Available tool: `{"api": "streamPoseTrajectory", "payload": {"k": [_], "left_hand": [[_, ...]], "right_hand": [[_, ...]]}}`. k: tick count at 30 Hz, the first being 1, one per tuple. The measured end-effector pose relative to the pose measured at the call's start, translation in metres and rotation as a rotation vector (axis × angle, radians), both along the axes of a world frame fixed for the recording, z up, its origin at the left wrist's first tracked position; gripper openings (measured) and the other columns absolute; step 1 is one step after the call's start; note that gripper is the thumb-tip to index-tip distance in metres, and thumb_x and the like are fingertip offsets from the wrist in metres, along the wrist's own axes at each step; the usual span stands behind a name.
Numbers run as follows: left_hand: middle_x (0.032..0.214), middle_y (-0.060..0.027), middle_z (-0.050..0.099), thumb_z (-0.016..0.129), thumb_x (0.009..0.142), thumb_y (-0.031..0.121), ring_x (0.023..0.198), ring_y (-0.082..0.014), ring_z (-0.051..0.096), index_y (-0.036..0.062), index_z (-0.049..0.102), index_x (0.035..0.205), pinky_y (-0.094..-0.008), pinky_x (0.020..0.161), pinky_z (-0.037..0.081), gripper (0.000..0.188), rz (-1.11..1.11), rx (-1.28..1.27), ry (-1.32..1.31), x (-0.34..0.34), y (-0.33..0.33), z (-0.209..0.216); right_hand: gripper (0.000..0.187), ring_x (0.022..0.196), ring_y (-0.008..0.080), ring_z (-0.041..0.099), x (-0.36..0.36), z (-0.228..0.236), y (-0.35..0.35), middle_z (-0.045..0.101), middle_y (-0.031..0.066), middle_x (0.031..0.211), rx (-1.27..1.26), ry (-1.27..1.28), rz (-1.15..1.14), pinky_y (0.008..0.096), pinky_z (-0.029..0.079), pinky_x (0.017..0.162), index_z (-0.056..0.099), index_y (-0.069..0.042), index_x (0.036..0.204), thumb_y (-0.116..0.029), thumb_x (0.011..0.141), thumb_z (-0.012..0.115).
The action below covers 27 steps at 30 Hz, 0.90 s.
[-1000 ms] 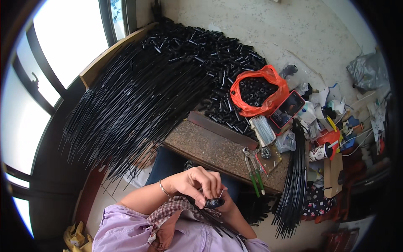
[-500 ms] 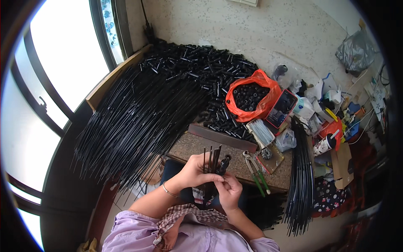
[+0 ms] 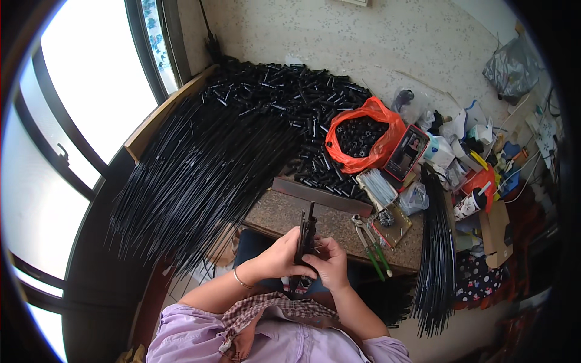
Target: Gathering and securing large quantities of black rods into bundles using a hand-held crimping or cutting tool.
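Note:
In front of my body, my left hand (image 3: 279, 259) is closed round several thin black rods (image 3: 301, 233), which stand roughly upright and look like umbrella ribs. Among them is a black tube-like fitting (image 3: 311, 225), its top above my fingers. My right hand (image 3: 328, 264) is closed too, thumb and fingers pinching at the lower part of that fitting, close against my left hand. A small pale sliver shows by the right fingertips, too small to name. The lower ends of the rods are mostly hidden behind my hands.
A large heap of black rods (image 3: 187, 175) and short black tubes (image 3: 315, 91) covers the table's left and back. Right of it are a red bag (image 3: 396, 130) of round black parts, a phone (image 3: 407, 153), green-handled pliers (image 3: 372, 248) and another rod bundle (image 3: 433, 254).
The held rods and fitting have drawn closer together and turned more upright. My right hand has shifted slightly up against the fitting, its fingers now further round it.

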State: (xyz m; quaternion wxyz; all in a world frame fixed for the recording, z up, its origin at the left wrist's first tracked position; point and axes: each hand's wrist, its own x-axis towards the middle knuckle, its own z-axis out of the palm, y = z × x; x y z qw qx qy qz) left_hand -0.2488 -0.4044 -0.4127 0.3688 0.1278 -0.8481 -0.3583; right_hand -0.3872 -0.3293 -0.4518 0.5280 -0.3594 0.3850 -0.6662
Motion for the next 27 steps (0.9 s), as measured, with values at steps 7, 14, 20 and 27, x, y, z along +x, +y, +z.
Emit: {"api": "streamPoseTrajectory", "payload": {"k": [7, 14, 20, 27], "left_hand": [[0.095, -0.013, 0.054, 0.071, 0.072, 0.013, 0.087, -0.0287, 0.057, 0.0029, 0.046, 0.107, -0.0349, 0.076, 0.046, 0.044, 0.033, 0.364, -0.067, -0.003, 0.004, -0.013], [0.087, -0.0198, 0.054, 0.067, 0.076, 0.012, 0.08, -0.0394, 0.056, -0.0016, 0.031, 0.112, -0.0389, 0.067, 0.045, 0.053, -0.009, 0.237, -0.074, -0.005, -0.003, -0.016], [0.093, -0.0152, 0.053, 0.064, 0.075, 0.006, 0.082, -0.0311, 0.058, -0.0003, 0.032, 0.115, -0.0355, 0.073, 0.046, 0.051, 0.029, 0.28, -0.091, -0.001, -0.004, -0.024], [0.095, -0.0115, 0.053, 0.064, 0.073, 0.003, 0.083, -0.0246, 0.055, -0.0002, 0.045, 0.103, -0.032, 0.074, 0.045, 0.036, 0.029, 0.319, -0.019, 0.0, -0.006, -0.016]], "right_hand": [[0.024, 0.078, 0.0081, 0.054, 0.01, 0.009, 0.006, 0.058, 0.0019, 0.086, -0.137, 0.506, -0.388, 0.0217, 0.044, 0.072, 0.055, -0.002, 0.091, 0.002, 0.073, 0.07], [0.016, 0.078, 0.01, 0.053, 0.021, 0.002, 0.007, 0.058, 0.0024, 0.086, -0.055, 0.123, -0.368, 0.0238, 0.043, 0.071, 0.059, -0.001, 0.087, 0.001, 0.075, 0.068], [0.01, 0.068, 0.0237, 0.055, 0.026, 0.033, 0.005, 0.057, 0.0096, 0.073, -0.326, 1.041, -0.649, 0.0308, 0.045, 0.061, 0.061, 0.001, 0.078, 0.002, 0.071, 0.068], [0.011, 0.068, 0.0218, 0.054, 0.028, 0.024, 0.0, 0.057, 0.0091, 0.074, -0.365, 1.126, -0.639, 0.0298, 0.045, 0.06, 0.061, 0.001, 0.081, 0.004, 0.071, 0.066]]}}
